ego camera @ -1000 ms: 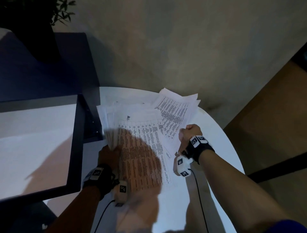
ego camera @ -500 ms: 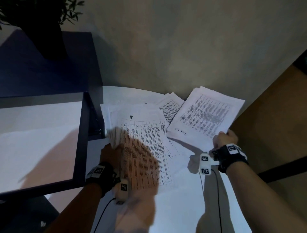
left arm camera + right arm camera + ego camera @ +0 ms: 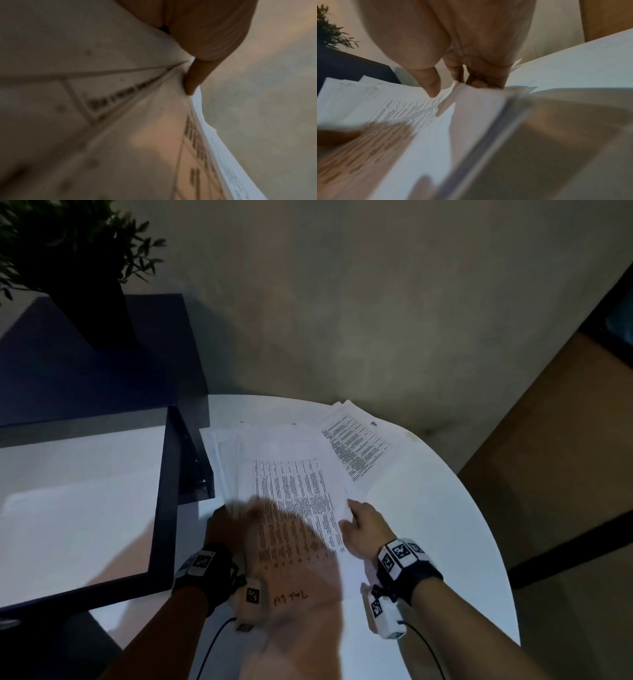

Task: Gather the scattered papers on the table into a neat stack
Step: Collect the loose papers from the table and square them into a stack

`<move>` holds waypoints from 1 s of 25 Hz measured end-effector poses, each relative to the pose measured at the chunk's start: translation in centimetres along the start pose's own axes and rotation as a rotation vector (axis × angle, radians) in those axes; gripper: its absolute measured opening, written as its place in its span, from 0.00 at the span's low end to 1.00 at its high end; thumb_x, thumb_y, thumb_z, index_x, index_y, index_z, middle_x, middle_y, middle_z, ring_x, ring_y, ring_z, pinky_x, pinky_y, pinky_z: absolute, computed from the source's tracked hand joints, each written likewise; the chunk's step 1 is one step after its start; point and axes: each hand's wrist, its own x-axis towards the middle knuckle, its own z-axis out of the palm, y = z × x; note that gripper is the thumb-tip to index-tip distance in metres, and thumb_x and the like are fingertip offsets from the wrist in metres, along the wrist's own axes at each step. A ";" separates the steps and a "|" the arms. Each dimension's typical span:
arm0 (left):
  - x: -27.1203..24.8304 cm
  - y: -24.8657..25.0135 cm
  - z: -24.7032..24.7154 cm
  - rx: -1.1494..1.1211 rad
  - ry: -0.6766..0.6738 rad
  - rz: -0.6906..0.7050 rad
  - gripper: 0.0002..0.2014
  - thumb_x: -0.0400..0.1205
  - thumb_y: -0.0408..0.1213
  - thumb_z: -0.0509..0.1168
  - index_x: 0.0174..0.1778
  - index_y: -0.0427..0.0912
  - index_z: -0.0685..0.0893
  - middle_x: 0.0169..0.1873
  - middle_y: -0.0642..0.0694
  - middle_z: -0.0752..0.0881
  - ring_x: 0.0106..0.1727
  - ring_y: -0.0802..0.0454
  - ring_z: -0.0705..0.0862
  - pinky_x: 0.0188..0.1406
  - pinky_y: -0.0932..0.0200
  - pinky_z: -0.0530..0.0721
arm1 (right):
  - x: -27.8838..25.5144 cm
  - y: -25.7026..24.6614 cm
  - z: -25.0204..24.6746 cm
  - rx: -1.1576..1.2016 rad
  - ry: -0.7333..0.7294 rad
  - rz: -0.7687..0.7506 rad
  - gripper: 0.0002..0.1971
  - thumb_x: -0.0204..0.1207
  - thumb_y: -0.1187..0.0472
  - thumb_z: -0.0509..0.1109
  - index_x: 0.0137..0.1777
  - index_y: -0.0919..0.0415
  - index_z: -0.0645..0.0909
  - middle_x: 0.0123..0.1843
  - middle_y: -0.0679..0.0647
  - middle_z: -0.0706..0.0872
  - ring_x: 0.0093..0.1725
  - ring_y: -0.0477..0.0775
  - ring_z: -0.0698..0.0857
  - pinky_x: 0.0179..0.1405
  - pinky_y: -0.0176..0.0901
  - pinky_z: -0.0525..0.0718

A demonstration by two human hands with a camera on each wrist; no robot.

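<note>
The left hand [image 3: 224, 525] is holding the fanned printed sheets [image 3: 291, 484] in its grip by their left edge. The right hand [image 3: 364, 529] is pinching their right edge, thumb on top. Beyond the right grip, another paper bundle [image 3: 359, 445] is lying on the white bench [image 3: 445, 525].

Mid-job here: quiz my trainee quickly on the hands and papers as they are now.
1. True or false: the left hand grips the main stack at its left edge.
2. Where does the tilted pile lie? A) on the table, by the stack's far right corner; B) on a chair; C) in a drawer.
3. Fill in: the right hand pinches the stack's ___ edge.
Key: 1 true; 2 A; 3 right.
</note>
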 end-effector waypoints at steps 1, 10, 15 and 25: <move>-0.2 0.1 0.0 -0.003 -0.010 0.020 0.15 0.81 0.47 0.70 0.35 0.41 0.79 0.35 0.46 0.84 0.47 0.39 0.86 0.50 0.49 0.83 | -0.2 0.1 0.1 0.002 0.000 -0.006 0.10 0.81 0.46 0.66 0.58 0.47 0.76 0.45 0.49 0.78 0.40 0.43 0.79 0.42 0.33 0.76; -5.0 7.3 1.6 -0.342 -0.127 0.249 0.09 0.74 0.32 0.77 0.33 0.44 0.83 0.19 0.52 0.84 0.30 0.49 0.82 0.29 0.62 0.82 | -4.5 0.6 -6.7 0.995 0.127 -0.003 0.30 0.76 0.63 0.77 0.77 0.48 0.74 0.75 0.48 0.82 0.75 0.53 0.80 0.77 0.64 0.73; -5.3 11.0 4.4 -0.318 -0.121 0.451 0.17 0.70 0.50 0.76 0.45 0.41 0.84 0.34 0.46 0.86 0.37 0.48 0.86 0.39 0.65 0.83 | -8.7 -2.0 -11.0 1.053 0.508 -0.164 0.22 0.79 0.79 0.67 0.71 0.64 0.76 0.61 0.50 0.88 0.54 0.36 0.90 0.49 0.28 0.86; -5.9 8.5 10.1 -0.140 -0.080 0.519 0.22 0.81 0.44 0.69 0.68 0.37 0.78 0.38 0.46 0.87 0.32 0.60 0.81 0.34 0.63 0.85 | -9.9 1.7 -5.8 0.808 0.573 0.061 0.14 0.82 0.66 0.70 0.67 0.60 0.79 0.59 0.52 0.89 0.63 0.57 0.86 0.68 0.55 0.81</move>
